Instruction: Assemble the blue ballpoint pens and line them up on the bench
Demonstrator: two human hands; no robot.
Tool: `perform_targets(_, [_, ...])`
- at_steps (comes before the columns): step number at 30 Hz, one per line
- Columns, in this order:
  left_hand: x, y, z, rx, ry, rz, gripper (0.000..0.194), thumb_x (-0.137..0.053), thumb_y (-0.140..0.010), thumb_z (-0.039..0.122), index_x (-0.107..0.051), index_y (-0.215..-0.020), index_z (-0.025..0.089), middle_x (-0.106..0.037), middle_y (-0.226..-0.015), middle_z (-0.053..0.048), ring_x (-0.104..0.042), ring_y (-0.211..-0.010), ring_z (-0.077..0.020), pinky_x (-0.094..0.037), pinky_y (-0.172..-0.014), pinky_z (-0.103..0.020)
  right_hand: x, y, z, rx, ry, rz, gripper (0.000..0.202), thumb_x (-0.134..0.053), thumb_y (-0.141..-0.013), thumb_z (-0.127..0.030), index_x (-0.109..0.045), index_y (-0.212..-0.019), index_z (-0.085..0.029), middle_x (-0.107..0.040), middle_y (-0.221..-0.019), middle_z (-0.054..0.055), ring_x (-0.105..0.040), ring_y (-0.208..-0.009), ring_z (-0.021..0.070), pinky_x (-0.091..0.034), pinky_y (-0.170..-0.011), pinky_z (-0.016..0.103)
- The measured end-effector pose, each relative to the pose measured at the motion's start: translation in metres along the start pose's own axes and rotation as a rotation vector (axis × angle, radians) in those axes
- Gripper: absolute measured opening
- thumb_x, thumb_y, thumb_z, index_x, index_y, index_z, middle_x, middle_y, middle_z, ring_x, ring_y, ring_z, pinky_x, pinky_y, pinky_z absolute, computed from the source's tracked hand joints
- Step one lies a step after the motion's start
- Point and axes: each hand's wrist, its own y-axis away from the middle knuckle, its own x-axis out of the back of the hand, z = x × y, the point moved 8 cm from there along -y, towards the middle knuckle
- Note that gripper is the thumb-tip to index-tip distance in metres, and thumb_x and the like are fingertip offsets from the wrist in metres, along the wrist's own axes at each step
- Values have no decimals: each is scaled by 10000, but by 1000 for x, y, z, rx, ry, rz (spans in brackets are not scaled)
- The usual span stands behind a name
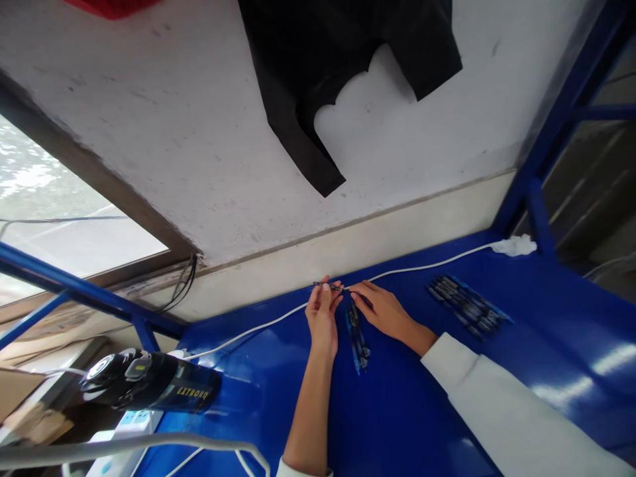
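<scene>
Held pen (334,287): there it is, slim and dark, a short line lying nearly level at the centre of the frame, a little below mid-height; any lettering is too small to read.
Left grip (322,321): thumb and fingers together, clamped on that pen, the thumb laid across it, fingertips towards the top of the frame.
Right grip (382,310): just right of centre, back of the hand showing, thumb and forefinger bent close together by the pen's right-hand end; whether they pinch it, I cannot tell.
Pen against grip: it crosses the left fingers, one end poking out to the left, the other pointing at the right fingertips.
Small pen bunch (358,341): dark with touches of blue, lying on the blue desk (397,411) just below the two grips, lower centre.
Bigger pen row (467,306): side by side on a slant, right of the frame, well apart from both grips.
White cable (268,324): strung along the desk's far edge, passing behind the grips.
</scene>
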Motion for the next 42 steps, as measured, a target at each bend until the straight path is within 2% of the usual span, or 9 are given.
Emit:
perform_targets(6, [-8,2,-4,1,-85,-68,502,-932,-825,431,-786,-1233,177,-825,-1140,-117,-773,-1050,-216,-576,-922,-314,-2,0,2,-19,-4,-16,264,-475,-1129,-264,-673,-1304,-265,-744,-1173,88,-746,-1010,245,-573,-875,365])
perform_targets(11, [-11,1,-8,-18,-39,-88,518,-1004,-718,271,-795,-1184,186,-823,-1015,-65,-766,-965,-177,-571,-955,-299,-4,0,6,-62,-81,-15,177,-520,-1117,-294,-625,-1255,-256,-767,-1161,67,-757,-981,231,-551,-834,343])
perform_targets(16, [7,-7,-3,-41,133,32,451,-981,-743,185,-790,-1152,167,-799,-1025,-62,-763,-989,-162,-590,-977,-292,-4,1,11,-110,-87,10,185,-575,-1101,-361,-599,-1244,-247,-769,-1115,69,-762,-981,240,-550,-838,348])
perform_targets(21, [37,-18,5,-35,357,219,227,-837,-853,12,-745,-987,171,-767,-1121,-45,-751,-1029,-106,-585,-1041,-237,-2,1,12,-110,-91,42,162,-571,-1100,-356,-587,-1222,-251,-762,-1117,71,-760,-1021,247,-560,-887,368])
perform_targets(26, [34,-17,2,21,407,236,221,-709,-923,-50,-715,-981,163,-748,-1141,-48,-747,-1021,-91,-586,-1051,-228,-3,2,14,-103,-110,54,147,-574,-1091,-335,-579,-1212,-252,-753,-1103,74,-752,-1011,247,-563,-903,374])
perform_targets(32, [27,-14,-2,24,345,193,233,-786,-892,-3,-729,-1048,160,-755,-1138,-59,-748,-1038,-112,-552,-1110,-282,-3,2,13,-89,-147,50,122,-533,-1099,-302,-563,-1195,-233,-738,-1089,94,-731,-975,240,-559,-876,372])
perform_targets(37, [21,-13,-1,10,288,115,325,-904,-824,99,-770,-1111,167,-778,-1087,-55,-751,-1003,-122,-557,-1082,-284,-1,0,8,-66,-188,46,81,-518,-1102,-294,-560,-1143,-237,-729,-1037,77,-725,-947,236,-558,-874,379])
perform_targets(42, [17,-11,2,-14,248,86,398,-951,-777,144,-789,-1140,167,-784,-1076,-63,-752,-1013,-145,-549,-1076,-304,-2,0,8,-58,-182,31,112,-547,-1096,-293,-613,-1173,-246,-754,-1107,86,-739,-991,245,-577,-924,400])
